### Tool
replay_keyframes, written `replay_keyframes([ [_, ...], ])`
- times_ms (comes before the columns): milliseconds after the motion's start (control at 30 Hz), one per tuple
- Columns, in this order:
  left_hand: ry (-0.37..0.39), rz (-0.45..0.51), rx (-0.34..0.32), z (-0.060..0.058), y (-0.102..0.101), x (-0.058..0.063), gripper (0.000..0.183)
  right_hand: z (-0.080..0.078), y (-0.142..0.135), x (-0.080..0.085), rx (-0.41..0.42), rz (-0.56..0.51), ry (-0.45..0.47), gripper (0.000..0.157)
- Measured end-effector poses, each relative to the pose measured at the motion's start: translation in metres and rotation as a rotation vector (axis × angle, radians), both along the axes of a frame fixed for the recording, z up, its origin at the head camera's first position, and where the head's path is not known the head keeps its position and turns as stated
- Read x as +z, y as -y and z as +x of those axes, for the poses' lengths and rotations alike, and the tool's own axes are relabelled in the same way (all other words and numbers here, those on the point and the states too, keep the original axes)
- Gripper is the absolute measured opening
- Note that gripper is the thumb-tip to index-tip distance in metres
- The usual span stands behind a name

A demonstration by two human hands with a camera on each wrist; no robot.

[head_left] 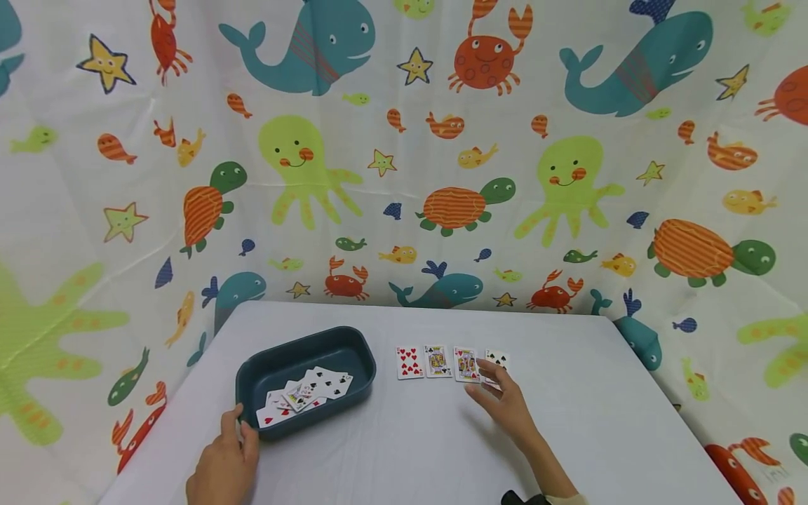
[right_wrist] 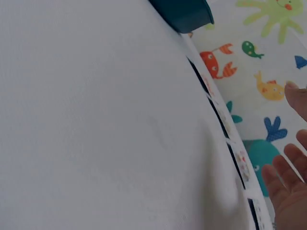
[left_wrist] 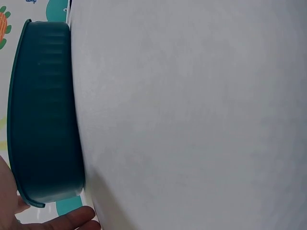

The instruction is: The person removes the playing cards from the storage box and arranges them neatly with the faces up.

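Fingers of my left hand [head_left: 224, 456] rest at the near left corner of a dark teal rectangular tub [head_left: 371, 379]. In the left wrist view, its fingers [left_wrist: 72, 219] reach out fairly straight beside the tub's end. Several face-up playing cards [head_left: 304, 394] lie overlapping inside the tub. To its right, a row of face-up cards runs across the table: a hearts number card [head_left: 410, 362], a black face card [head_left: 438, 361], a red face card [head_left: 466, 364] and a black number card [head_left: 496, 358]. My right hand [head_left: 501, 400] hovers over the last card, thumb and fingers apart, partly covering it.
A white cloth covers the table [head_left: 404, 449]. Behind it hangs a curtain [head_left: 379, 203] printed with sea animals. A dark band [head_left: 525, 498] shows at the right forearm.
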State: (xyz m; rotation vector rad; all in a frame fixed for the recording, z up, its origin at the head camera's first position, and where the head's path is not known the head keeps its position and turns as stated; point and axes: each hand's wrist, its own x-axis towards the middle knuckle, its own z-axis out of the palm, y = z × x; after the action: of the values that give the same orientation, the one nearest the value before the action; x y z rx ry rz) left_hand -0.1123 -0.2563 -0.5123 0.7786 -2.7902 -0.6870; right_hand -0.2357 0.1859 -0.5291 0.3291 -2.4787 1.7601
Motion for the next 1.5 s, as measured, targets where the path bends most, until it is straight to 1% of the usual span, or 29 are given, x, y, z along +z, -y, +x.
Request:
replay_keyframes([
  [100,0.004,-0.001,0.002,0.000,-0.001,0.000,0.044,0.006,0.009,-0.002,0.000,-0.089,0.033,0.064],
  [200,0.004,-0.006,0.010,-0.001,-0.001,-0.001,0.044,0.010,0.019,-0.004,0.007,-0.159,0.041,0.063],
  [400,0.005,-0.005,0.015,0.000,0.000,-0.001,0.046,0.017,0.041,-0.007,0.013,-0.208,0.042,0.058],
  [533,-0.007,-0.009,0.021,0.000,-0.001,-0.001,0.045,0.019,0.058,-0.005,0.032,-0.243,0.080,0.056],
  [767,-0.011,-0.017,0.030,-0.001,-0.003,-0.002,0.043,0.024,0.086,0.003,0.091,-0.292,0.122,0.057],
  [1033,-0.004,-0.024,0.038,-0.001,-0.003,-0.002,0.043,0.022,0.110,0.015,0.145,-0.398,0.109,0.054],
  [1200,-0.019,-0.027,0.036,-0.002,-0.002,-0.003,0.042,0.021,0.123,0.024,0.163,-0.404,0.125,0.057],
  [1500,-0.055,-0.025,0.035,-0.001,-0.004,-0.001,0.039,0.018,0.150,0.038,0.201,-0.405,0.123,0.049],
])
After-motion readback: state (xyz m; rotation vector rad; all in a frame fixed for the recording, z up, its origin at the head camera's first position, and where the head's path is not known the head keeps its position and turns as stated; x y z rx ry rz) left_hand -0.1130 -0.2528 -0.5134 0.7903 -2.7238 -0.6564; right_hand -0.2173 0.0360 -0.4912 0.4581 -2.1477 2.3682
